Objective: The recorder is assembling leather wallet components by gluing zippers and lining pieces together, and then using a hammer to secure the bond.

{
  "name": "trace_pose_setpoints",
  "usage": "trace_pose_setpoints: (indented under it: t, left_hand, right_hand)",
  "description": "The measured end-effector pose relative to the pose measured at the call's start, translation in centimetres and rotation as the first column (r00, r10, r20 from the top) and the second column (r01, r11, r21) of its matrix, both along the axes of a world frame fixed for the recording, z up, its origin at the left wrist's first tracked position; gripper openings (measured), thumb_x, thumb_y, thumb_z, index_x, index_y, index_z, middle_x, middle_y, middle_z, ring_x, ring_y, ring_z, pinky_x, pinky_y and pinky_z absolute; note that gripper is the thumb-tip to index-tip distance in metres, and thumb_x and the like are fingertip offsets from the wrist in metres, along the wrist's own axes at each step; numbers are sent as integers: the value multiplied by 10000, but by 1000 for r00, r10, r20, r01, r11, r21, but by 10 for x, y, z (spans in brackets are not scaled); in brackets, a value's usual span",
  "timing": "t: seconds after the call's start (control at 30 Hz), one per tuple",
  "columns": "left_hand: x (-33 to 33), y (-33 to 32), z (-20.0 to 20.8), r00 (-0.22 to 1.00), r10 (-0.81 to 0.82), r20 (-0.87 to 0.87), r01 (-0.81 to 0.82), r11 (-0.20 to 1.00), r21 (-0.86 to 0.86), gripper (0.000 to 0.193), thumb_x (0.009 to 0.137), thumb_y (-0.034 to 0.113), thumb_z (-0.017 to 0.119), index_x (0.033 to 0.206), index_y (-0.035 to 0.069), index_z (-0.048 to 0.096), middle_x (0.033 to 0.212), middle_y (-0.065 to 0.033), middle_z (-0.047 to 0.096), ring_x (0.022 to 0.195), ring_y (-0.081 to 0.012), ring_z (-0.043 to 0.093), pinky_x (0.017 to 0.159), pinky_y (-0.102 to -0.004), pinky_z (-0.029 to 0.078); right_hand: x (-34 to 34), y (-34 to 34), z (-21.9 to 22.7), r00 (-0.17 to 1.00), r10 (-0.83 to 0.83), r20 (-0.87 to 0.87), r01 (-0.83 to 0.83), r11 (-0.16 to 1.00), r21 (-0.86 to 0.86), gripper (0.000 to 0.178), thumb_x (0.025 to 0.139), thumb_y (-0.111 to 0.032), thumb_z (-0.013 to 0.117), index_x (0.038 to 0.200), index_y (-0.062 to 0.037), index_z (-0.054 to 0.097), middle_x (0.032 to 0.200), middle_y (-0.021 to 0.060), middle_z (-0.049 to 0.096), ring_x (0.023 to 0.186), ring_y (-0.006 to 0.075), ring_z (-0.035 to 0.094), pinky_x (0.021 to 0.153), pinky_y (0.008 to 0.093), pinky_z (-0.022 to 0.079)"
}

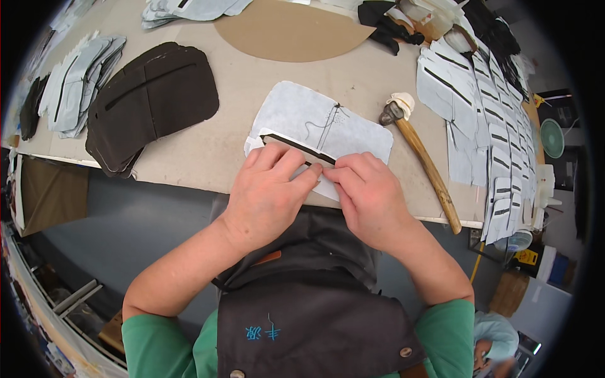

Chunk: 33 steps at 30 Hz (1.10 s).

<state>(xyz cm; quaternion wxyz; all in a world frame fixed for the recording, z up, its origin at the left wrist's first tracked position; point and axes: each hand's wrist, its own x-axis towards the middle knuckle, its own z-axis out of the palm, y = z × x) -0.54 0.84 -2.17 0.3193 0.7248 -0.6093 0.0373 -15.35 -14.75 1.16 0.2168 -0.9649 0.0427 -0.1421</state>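
A white-backed fabric panel (293, 104) with rounded corners lies at the table's front edge, a loose dark thread on it. Across its near part runs a slit edged in black (299, 147). Both of my hands are at this slit, fingertips almost meeting. My left hand (268, 189) has its fingers bent and pinched at the panel's near edge. My right hand (368, 195) pinches the same edge just to the right, thumb against fingers. To the right lies a hammer (425, 160) with a wooden handle and a pale cloth-like wad by its head.
A pile of dark brown panels (157, 94) sits left, beside stacked white panels (79, 82). Rows of white panels with black strips (498, 132) cover the table's right side. A tan oval board (293, 31) lies at the back. Another person (495, 340) shows at lower right.
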Motion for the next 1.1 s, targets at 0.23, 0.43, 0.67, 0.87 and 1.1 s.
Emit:
trace_pose_setpoints:
  t: [0.23,0.43,0.67,0.87,1.1]
  left_hand:
    - [0,1,1,999,9,-36,-10,999,-42,276,824,107,831,1097,112,796,1005,-36,641,993,-270,590,845,-397,487]
    - [-5,-4,11,998,4,-66,-3,1000,28,292,841,78,801,1131,94,781,1069,-55,653,1014,-285,592,863,-416,478]
    - [-39,-21,5,978,-117,-171,125,992,34,395,809,68,801,1199,88,740,1155,-11,660,1079,-266,586,915,-405,447]
    - [-42,-21,-3,995,-92,-41,92,996,-6,368,782,92,830,1144,125,775,1136,19,669,1062,-244,582,935,-407,431]
    - [-39,-22,-3,995,-83,-51,81,996,-26,342,784,99,828,1121,134,782,1132,13,671,1038,-244,586,953,-413,411]
  right_hand:
    - [-30,-13,6,998,-6,-64,2,998,-63,340,758,58,690,1083,-39,712,1029,83,655,968,293,624,859,421,476]
    - [-45,-27,11,997,-19,-69,14,998,-61,383,760,64,717,1118,-74,714,1038,54,690,994,288,631,899,418,469]
    - [-48,-19,-9,985,-170,37,148,931,332,440,811,92,694,1210,-94,696,1000,19,734,973,255,630,923,394,457]
    - [-62,-32,-27,985,-100,142,57,959,277,472,820,72,723,1259,-95,676,951,-4,734,940,240,646,927,388,459]
    - [-62,-23,-31,938,-329,111,187,749,635,501,787,45,762,1262,-86,669,1011,17,738,959,224,667,885,379,480]
